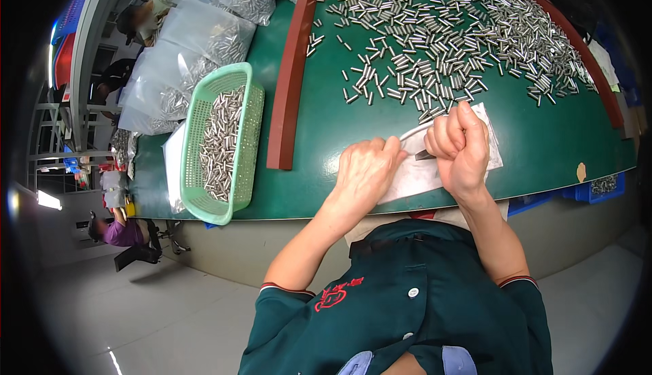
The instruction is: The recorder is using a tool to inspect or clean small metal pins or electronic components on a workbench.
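Note:
My left hand (370, 168) is closed, fingers curled with the thumb side toward the right hand; whatever it may grip is hidden. Close beside it, my right hand (462, 145) is curled into a fist, and a small dark flat piece (424, 155) sticks out of its left side. Both hands are over a white cloth or sheet (412, 181) near the table's front edge. Just beyond them, many short silver metal pins (435, 69) lie loose on the green table (316, 164), the nearest touching or close to the sheet's far edge.
A dark red wooden bar (290, 90) borders the pins on the left. Left of it stands a light green basket (252, 120) of pins. Clear plastic bags (197, 32) of pins line the far left. Blue bins (589, 191) sit below the right edge. Other people (122, 232) are at left.

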The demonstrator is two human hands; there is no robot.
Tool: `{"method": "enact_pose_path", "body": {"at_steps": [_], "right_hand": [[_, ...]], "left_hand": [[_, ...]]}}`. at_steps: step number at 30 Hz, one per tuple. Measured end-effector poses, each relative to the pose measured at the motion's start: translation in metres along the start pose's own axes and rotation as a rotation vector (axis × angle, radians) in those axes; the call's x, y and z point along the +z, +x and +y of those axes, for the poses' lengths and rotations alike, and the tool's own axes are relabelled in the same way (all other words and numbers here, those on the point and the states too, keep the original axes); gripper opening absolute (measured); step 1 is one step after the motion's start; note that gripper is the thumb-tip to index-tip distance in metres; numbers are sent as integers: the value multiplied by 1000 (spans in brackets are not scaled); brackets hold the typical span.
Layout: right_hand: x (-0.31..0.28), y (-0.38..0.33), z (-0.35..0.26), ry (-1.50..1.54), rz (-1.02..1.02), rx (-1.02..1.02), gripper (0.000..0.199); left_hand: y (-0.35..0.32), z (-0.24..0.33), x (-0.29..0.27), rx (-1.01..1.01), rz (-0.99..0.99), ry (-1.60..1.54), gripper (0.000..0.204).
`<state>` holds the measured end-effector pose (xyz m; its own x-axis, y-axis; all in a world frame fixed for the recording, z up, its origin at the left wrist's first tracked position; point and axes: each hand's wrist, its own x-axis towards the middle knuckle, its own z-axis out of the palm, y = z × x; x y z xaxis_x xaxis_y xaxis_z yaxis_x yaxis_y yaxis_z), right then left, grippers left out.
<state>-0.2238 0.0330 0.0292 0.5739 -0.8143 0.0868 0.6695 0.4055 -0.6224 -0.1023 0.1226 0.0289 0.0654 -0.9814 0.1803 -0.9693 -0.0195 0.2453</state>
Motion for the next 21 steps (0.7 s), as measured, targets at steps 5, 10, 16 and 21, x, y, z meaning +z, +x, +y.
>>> {"method": "enact_pose_path", "body": {"at_steps": [5,10,16,21], "right_hand": [[-3,0,1,2,20,-11,43],[-4,0,-1,-24,-4,-14,43],[-4,0,0,8,9,-8,43],[-3,-1,-1,8,19,-1,43]], "left_hand": [[3,-20,-11,-46,34,29,33],[17,-52,-21,-151,322,156,24],[37,-65,-17,-360,255,20,24],[44,-72,-1,-278,280,42,17]]}}
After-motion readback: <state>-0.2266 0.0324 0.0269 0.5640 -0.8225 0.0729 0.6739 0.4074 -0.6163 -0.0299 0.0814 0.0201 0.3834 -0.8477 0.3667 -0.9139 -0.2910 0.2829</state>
